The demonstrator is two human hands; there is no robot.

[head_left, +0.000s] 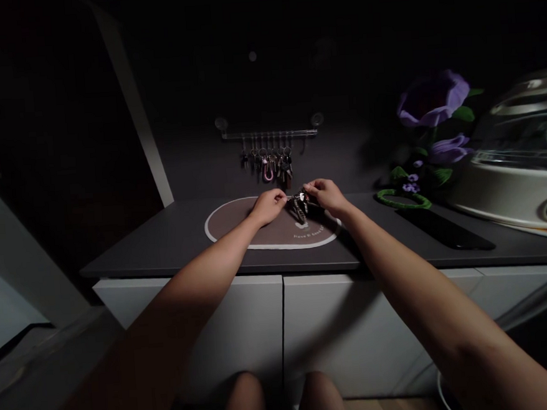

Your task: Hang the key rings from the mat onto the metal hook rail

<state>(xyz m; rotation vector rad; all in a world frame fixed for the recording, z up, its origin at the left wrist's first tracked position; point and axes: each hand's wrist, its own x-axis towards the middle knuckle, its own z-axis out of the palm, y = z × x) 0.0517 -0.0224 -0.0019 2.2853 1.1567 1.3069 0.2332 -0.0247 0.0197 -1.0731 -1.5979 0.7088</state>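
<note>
A bunch of keys [300, 204] hangs between my two hands, just above an oval brown mat [230, 223] with a white edge. My left hand [270, 206] is closed in a pinch at the left side of the bunch. From the right, my right hand [325, 195] pinches the top of the same bunch. Single keys and the ring are too small and dark to tell apart. Behind, a clear hook rail [268, 135] on the dark wall carries several key sets, one with a pink carabiner [267, 169].
The mat lies on a dark grey countertop [164, 250] over white cabinets [235, 320]. At the right are a purple flower decoration [435, 103], a green ring base [404, 200], a flat black object [448, 229] and a pale appliance [511, 188] with a clear lid.
</note>
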